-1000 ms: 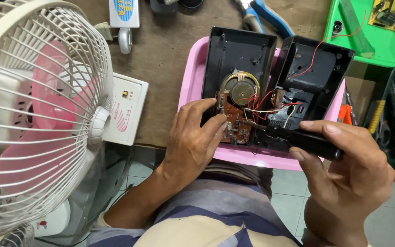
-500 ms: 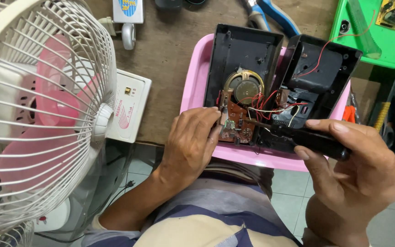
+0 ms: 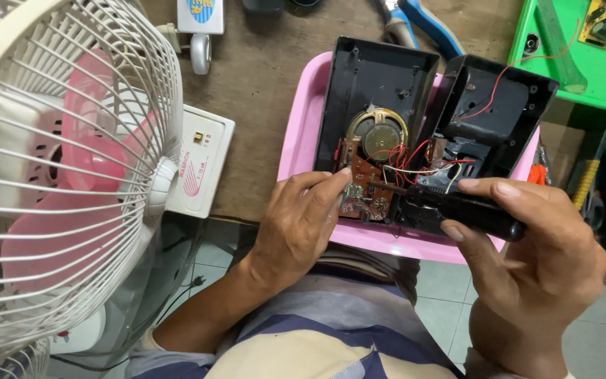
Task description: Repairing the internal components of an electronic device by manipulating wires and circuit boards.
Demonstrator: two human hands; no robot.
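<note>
An opened black radio case (image 3: 380,84) lies in a pink tray (image 3: 301,123), its round speaker (image 3: 377,132) and brown circuit board (image 3: 365,188) exposed, with red and white wires running to the second case half (image 3: 499,116). My left hand (image 3: 303,221) rests on the tray's near rim, fingertips touching the circuit board. My right hand (image 3: 534,245) is closed around a black screwdriver handle (image 3: 468,210), whose thin shaft points left onto the board.
A white-caged fan (image 3: 64,175) with pink blades fills the left. A white plastic box (image 3: 201,168) lies on the brown bench beside it. Blue-handled pliers (image 3: 422,24) lie at the back; a green tray (image 3: 576,42) holds a circuit board at far right.
My right hand has turned the black screwdriver so its tip meets the circuit board. My left hand has shifted slightly, fingers staying on the board.
</note>
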